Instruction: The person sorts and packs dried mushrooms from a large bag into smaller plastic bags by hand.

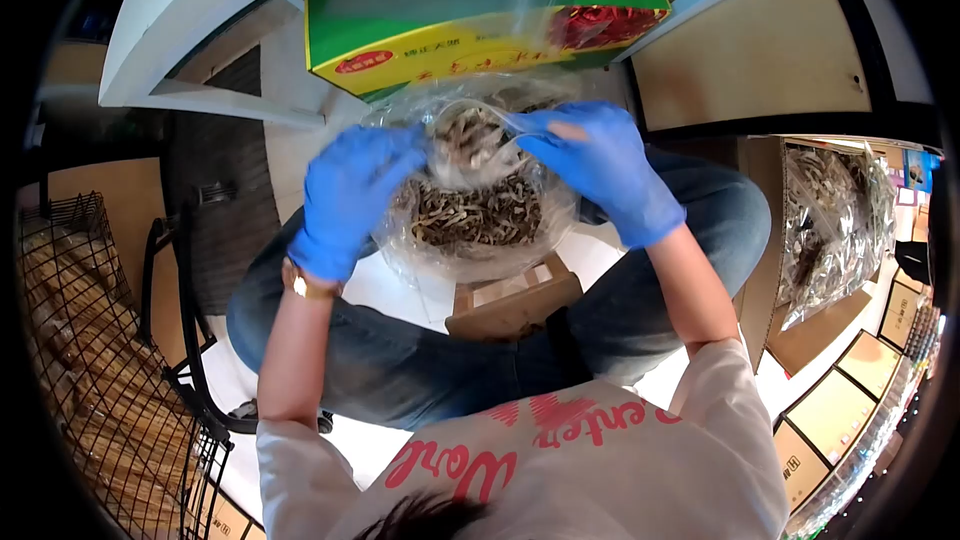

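Both of my hands wear blue gloves and meet at a small clear plastic bag [468, 152] with pale brown dried strips inside. My left hand [362, 185], somewhat blurred, has its fingers closed at the small bag's left edge. On the other side, my right hand [600, 165] pinches the bag's upper right edge between thumb and fingers. Under them, between my knees, a large clear plastic bag [400, 245] lies opened, holding a heap of brownish dried strips [478, 215]. The small bag hides part of that heap.
A green and yellow box [420, 50] stands just beyond the bags, by a white table frame [200, 95]. A cardboard box [515, 305] sits below the large bag. To the left is a black wire basket [90, 340]; filled plastic bags [830, 220] lie at right.
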